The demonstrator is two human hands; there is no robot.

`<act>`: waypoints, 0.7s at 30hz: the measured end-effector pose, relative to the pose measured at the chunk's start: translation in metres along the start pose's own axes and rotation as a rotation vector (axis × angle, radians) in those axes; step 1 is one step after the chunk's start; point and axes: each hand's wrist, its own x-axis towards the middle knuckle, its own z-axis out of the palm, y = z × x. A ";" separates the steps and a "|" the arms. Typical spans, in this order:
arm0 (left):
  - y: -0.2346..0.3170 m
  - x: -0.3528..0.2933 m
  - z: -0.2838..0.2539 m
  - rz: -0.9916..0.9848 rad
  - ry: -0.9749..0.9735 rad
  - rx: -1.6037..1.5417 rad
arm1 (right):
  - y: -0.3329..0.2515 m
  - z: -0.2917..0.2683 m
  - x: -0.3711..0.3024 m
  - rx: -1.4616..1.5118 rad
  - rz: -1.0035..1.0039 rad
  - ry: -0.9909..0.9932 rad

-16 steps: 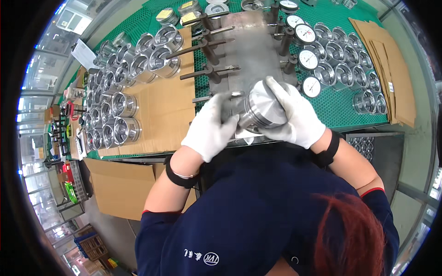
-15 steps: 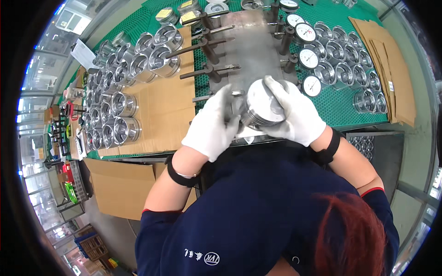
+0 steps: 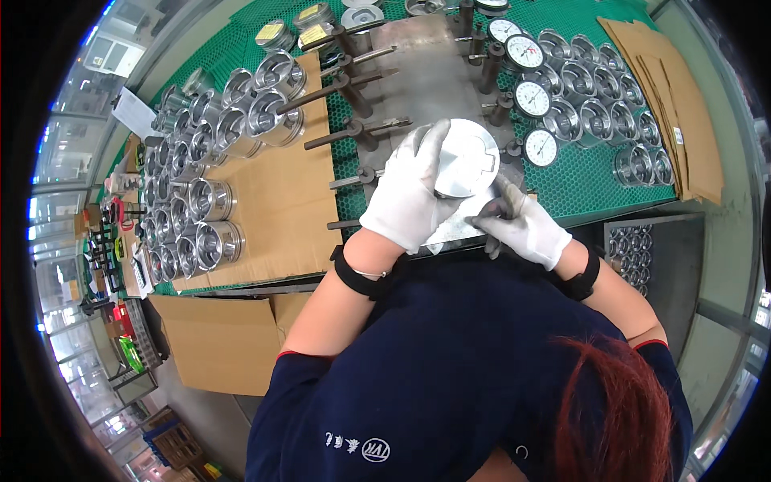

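A silvery metal piston (image 3: 468, 158) is held in my white-gloved left hand (image 3: 411, 191), its flat round crown with a shallow recess turned up. The fingers wrap its left side, above the near end of a grey steel plate (image 3: 434, 76). My right hand (image 3: 526, 227), in a white glove with dark-stained fingertips, sits just right of and below the piston. Its fingers are bent and apart, and I see nothing in them. Dial gauges (image 3: 540, 147) on dark posts line the plate's right side; posts with rods (image 3: 353, 135) line its left.
Rows of pistons (image 3: 210, 199) stand on cardboard (image 3: 281, 217) at the left. More pistons (image 3: 596, 120) occupy the green mat (image 3: 574, 193) at the right, beside stacked cardboard sheets (image 3: 671, 104). Below the table's right edge, a bin (image 3: 630, 249) holds several metal parts.
The left hand has moved right and up onto the piston, whose crown now faces up more fully. My right hand has come off the piston and dropped toward the table's near edge.
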 end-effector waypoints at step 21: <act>-0.003 0.005 0.009 -0.036 0.060 -0.014 | -0.009 0.000 0.004 0.015 0.093 0.046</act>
